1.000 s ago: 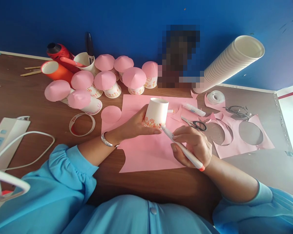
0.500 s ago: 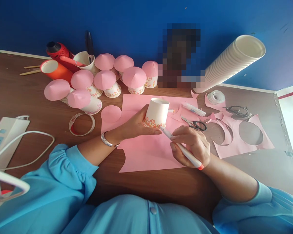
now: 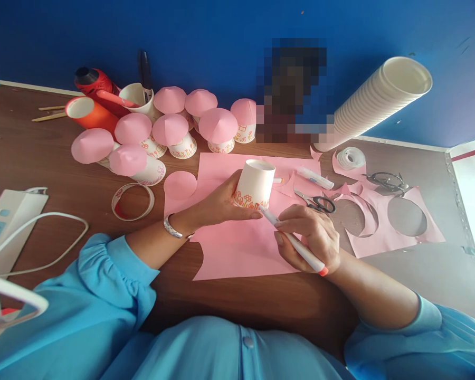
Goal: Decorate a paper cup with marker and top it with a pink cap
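Observation:
My left hand (image 3: 221, 203) grips an upturned white paper cup (image 3: 255, 182) with orange flower drawings round its rim, tilted over a pink paper sheet (image 3: 241, 243). My right hand (image 3: 312, 237) is closed on a white marker with an orange end (image 3: 296, 244); its tip touches the cup's lower edge. A pink paper circle (image 3: 180, 184) lies just left of the sheet.
Several cups with pink cone tops (image 3: 170, 129) stand at the back. A tape ring (image 3: 133, 201), scissors (image 3: 316, 201), a glue stick (image 3: 314, 178), cut pink scraps (image 3: 396, 219), a leaning stack of white cups (image 3: 376, 100), an orange cup (image 3: 89, 113) and a power strip (image 3: 3, 224) lie around.
Nearly nothing differs: my right hand and the marker have shifted slightly left and up along the cup's edge. The left hand keeps the cup in place.

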Motion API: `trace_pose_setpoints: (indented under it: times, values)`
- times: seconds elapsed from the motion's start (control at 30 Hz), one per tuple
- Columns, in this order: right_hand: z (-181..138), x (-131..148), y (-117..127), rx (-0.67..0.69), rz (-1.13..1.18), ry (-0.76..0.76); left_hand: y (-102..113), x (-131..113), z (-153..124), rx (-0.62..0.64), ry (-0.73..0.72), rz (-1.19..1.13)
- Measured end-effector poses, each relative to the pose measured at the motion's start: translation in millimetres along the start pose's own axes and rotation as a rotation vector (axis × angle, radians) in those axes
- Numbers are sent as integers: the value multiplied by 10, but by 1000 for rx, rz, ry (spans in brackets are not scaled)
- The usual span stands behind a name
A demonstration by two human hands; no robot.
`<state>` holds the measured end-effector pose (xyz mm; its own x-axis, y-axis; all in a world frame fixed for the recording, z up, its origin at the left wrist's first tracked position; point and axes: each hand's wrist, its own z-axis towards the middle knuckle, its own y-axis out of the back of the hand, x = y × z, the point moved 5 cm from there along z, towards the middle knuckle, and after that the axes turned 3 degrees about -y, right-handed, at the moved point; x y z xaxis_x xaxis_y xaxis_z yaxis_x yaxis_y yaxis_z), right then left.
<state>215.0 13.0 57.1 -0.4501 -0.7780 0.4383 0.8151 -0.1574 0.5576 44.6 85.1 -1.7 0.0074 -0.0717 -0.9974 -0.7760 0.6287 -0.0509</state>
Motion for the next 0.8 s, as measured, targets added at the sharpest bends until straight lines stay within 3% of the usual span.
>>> trace_pose_setpoints:
  times: [0.8]
  values:
    - [16, 11, -11, 24, -14, 25, 9, 31, -5, -23, 15, 13]
